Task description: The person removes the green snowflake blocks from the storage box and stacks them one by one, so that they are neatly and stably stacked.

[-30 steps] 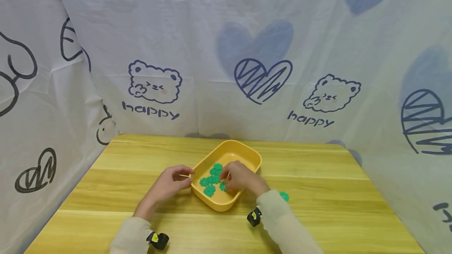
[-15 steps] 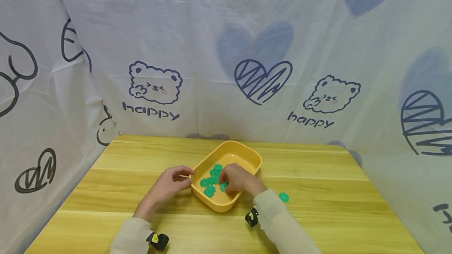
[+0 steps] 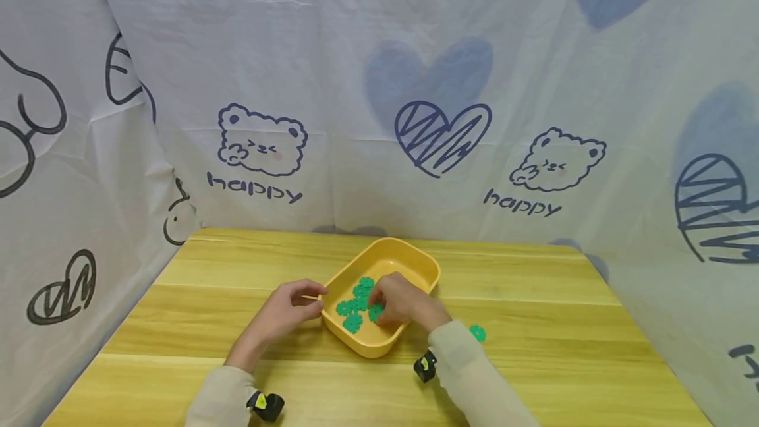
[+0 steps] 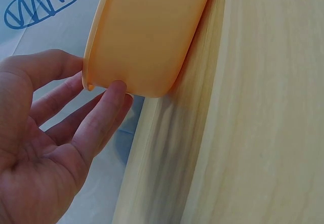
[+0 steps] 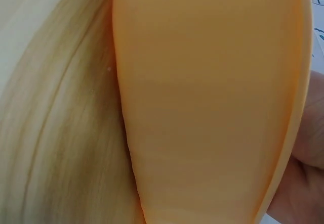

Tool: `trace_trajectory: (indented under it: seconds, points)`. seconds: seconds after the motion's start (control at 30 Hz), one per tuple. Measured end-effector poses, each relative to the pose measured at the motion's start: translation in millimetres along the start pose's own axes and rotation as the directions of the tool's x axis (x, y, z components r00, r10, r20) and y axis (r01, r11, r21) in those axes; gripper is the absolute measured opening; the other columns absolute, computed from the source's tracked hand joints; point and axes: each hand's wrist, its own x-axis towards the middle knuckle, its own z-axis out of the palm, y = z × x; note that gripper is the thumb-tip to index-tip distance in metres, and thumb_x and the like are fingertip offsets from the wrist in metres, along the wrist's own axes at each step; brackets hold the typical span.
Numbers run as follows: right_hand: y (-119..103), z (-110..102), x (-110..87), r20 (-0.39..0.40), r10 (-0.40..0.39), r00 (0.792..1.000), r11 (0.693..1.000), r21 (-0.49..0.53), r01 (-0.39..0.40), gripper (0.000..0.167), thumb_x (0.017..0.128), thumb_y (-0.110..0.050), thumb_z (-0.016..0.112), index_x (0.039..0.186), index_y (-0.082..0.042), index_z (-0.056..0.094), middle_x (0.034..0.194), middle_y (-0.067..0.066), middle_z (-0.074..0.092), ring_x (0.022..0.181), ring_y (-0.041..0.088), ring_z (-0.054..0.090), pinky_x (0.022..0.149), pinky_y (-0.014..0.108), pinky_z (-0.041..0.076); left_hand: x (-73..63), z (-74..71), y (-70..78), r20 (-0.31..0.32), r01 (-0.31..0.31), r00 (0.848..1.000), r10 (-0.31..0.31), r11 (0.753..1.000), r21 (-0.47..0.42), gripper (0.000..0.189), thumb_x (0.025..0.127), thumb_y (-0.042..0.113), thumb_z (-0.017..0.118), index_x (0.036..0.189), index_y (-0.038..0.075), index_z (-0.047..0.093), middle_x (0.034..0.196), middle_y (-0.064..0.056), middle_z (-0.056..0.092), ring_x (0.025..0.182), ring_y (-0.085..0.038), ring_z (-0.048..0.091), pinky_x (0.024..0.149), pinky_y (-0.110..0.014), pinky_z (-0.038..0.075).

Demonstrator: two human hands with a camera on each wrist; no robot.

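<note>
A yellow plastic tub (image 3: 364,348) stands at a slant on the table, with several green, notched interlocking discs (image 3: 352,322) lying in its near half. My left hand (image 3: 288,305) holds the tub's left corner; in the left wrist view its fingertips are at the rim and against the outer wall. Inside the tub, my right hand (image 3: 403,298) has its fingers bent down around one green disc at the index finger and thumb. The tub's wall hides those fingertips in the right wrist view, where only part of the hand shows behind the rim.
One more green disc (image 3: 477,333) lies on the wooden table (image 3: 563,361), to the right of the tub and next to the right sleeve (image 3: 468,361). A white cloth (image 3: 356,203) printed with hearts and bears hangs behind the table and at both sides.
The right hand makes only slight shifts inside the tub, around the same disc. The left hand and the tub stay in place.
</note>
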Motion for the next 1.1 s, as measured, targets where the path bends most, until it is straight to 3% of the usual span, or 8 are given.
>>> trace_trajectory:
  seconds: [0.3, 0.5, 0.73, 1.1]
  points:
    - [-6, -12, -14.4, -0.106, -0.031, 0.994, 0.983, 0.175, 0.049, 0.027, 0.081, -0.004, 0.086, 0.107, -0.003, 0.078, 0.099, 0.012, 0.077, 0.082, 0.017, 0.068, 0.070, 0.022, 0.056, 0.5, 0.3, -0.3, 0.002, -0.006, 1.000, 0.006, 1.000, -0.002, 0.027, 0.097, 0.010, 0.069, 0.122, 0.001, 0.069, 0.127, -0.019, 0.069, 0.112, -0.029, 0.070, 0.089, -0.031, 0.063]
    - [-3, -21, -29.6, -0.174, -0.062, 0.983, 0.971, 0.216, 0.100, 0.029, 0.083, -0.008, 0.085, 0.110, -0.002, 0.076, 0.104, 0.012, 0.075, 0.086, 0.022, 0.068, 0.071, 0.017, 0.056, 0.2, 0.1, 0.5, 0.002, -0.004, 1.000, 0.004, 1.000, 0.005, 0.027, 0.097, 0.010, 0.069, 0.122, 0.001, 0.069, 0.127, -0.018, 0.069, 0.112, -0.029, 0.070, 0.089, -0.031, 0.063]
    - [5, -27, -49.8, -0.232, -0.084, 0.969, 0.970, 0.202, 0.132, 0.028, 0.087, -0.010, 0.083, 0.113, -0.005, 0.074, 0.105, 0.007, 0.072, 0.088, 0.021, 0.066, 0.073, 0.019, 0.058, -1.3, 0.0, 1.4, 0.002, 0.002, 1.000, -0.002, 1.000, 0.004, 0.026, 0.098, 0.012, 0.069, 0.123, 0.003, 0.070, 0.128, -0.018, 0.069, 0.113, -0.028, 0.070, 0.090, -0.032, 0.063]
    - [16, -35, -81.0, -0.282, -0.049, 0.958, 0.980, 0.172, 0.101, 0.026, 0.090, -0.003, 0.077, 0.115, -0.002, 0.071, 0.108, 0.008, 0.071, 0.092, 0.020, 0.065, 0.081, 0.026, 0.061, -1.1, 0.0, 1.4, 0.005, -0.004, 1.000, 0.004, 1.000, 0.002, 0.026, 0.098, 0.012, 0.069, 0.122, 0.003, 0.070, 0.127, -0.018, 0.069, 0.113, -0.029, 0.070, 0.089, -0.032, 0.063]
